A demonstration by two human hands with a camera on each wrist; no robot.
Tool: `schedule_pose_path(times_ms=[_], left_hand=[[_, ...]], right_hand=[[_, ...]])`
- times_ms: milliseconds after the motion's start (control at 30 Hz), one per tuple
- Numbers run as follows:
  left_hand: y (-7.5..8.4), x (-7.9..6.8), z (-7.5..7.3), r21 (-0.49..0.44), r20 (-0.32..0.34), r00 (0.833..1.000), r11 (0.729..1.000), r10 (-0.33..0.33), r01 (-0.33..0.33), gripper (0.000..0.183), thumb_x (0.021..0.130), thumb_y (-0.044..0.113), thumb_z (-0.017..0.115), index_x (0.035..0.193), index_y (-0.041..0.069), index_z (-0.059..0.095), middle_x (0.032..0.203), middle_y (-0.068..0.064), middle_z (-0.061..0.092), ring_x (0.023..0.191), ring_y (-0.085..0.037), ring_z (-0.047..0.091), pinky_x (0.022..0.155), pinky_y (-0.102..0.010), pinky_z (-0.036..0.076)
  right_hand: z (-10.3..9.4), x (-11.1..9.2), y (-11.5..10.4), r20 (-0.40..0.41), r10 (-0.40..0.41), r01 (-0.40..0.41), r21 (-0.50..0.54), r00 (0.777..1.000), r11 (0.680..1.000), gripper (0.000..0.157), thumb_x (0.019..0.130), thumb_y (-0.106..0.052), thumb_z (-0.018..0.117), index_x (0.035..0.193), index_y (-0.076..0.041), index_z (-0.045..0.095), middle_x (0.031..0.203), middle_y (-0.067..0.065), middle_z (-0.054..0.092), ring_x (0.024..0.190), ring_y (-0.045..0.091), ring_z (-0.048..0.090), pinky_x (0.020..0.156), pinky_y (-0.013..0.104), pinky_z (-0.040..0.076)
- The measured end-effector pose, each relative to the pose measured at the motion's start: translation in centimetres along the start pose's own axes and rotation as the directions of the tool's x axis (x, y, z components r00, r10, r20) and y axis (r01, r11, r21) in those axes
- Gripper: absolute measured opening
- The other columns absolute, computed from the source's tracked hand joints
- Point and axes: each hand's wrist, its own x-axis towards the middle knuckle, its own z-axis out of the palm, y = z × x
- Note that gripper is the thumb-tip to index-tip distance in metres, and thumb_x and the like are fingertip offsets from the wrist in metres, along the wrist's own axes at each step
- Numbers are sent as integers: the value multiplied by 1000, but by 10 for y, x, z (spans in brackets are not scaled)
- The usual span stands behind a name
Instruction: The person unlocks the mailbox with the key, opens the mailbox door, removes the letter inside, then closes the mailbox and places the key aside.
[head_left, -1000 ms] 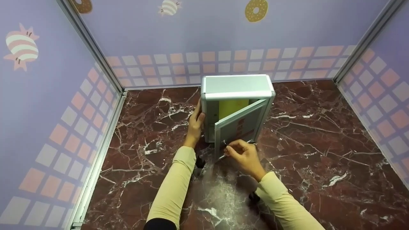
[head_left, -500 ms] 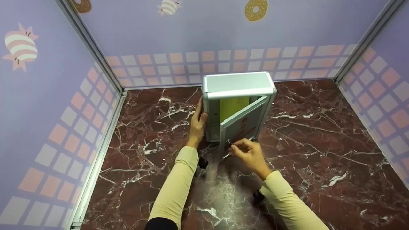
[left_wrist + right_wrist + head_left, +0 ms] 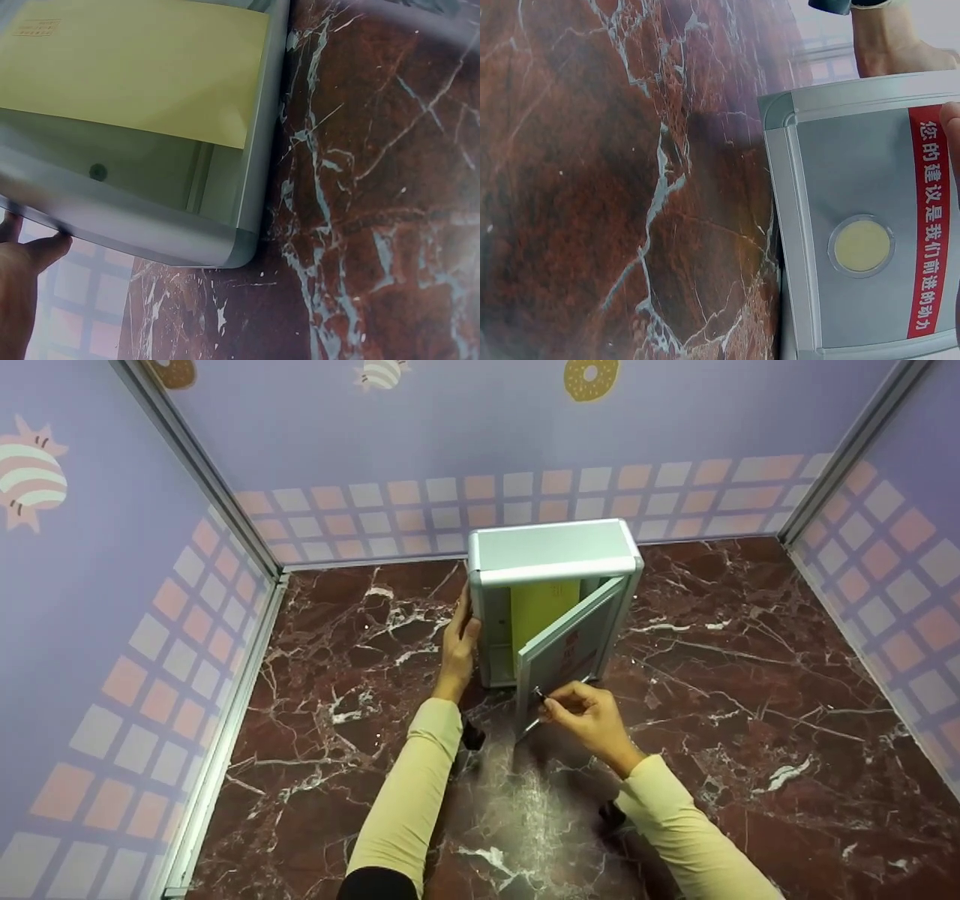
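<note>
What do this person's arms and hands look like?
The left hand and right hand are bare. Long, pale yellowish sleeves end in cuffs. A black covering crosses the left sleeve at the head view's bottom edge, and a small black piece shows beside each cuff.

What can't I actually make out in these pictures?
Left hand: head view, partly hidden behind the box.
Dark piece pinched by the right hand: head view, too small to identify.
Yellow paper: head view, partly behind the door; left wrist view, cut off at top and left.
Its print: left wrist view, too small to read.
Right hand: right wrist view, mostly past the right edge.
</note>
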Motion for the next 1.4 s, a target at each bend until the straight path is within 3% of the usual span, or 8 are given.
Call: schedule_pose_path(times_ms=[200,367,500,767,1033,1233,1400], left_hand=[[1,1,0,1,-1,1000,1000,2,-2,97,93,64,45,149,-12,24,154,-26,24,142,-31,26,116,-33,20],[-1,1,0,-7,-5,1000,1000,-5,5,97,92,65,46,149,-11,24,154,-26,24,142,-31,27,116,-35,20],[-1,1,0,-16,-9,1000,1000,-6,6,97,92,65,46,150,-10,24,154,-25,25,142,-31,27,116,-35,20],[0,1,0,-12,-13,1000,1000,-26,26,99,91,67,46,150,-9,25,154,-25,24,143,-32,24,116,-34,19],[2,0,2,11,-17,999,999,-40,40,99,91,68,45,149,-9,25,154,-26,25,142,-34,25,115,-34,21],[3,0,1,16,-17,999,999,-35,35,96,91,66,45,150,-8,26,154,-25,26,141,-34,27,115,-34,23],[1,0,0,11,-16,1000,1000,-27,27,97,92,66,45,150,-8,25,154,-24,25,142,-31,28,115,-34,22]], right_hand=[[-1,1,-16,44,0,0,-10,999,1000,8,85,25,57,89,19,61,80,38,62,70,20,70,64,39,59],[-1,2,-28,70,-17,19,-26,997,999,7,86,24,58,87,18,62,78,36,63,68,24,70,62,34,59],[-2,3,-29,80,-21,23,-15,997,1000,6,86,23,57,87,18,61,78,36,63,68,18,69,62,32,59],[-7,-1,-22,67,14,-15,10,998,1000,10,86,26,56,89,18,62,79,39,61,65,46,65,62,35,59],[-14,-9,-3,47,-2,0,42,999,999,11,87,21,59,89,12,65,79,30,66,65,36,68,60,40,59],[-17,-11,-2,55,-13,8,75,998,997,5,89,16,61,91,14,65,79,35,63,66,34,69,60,41,59],[-18,-12,-2,49,-4,0,81,999,997,4,89,16,62,90,14,65,78,38,62,66,30,70,58,49,57]])
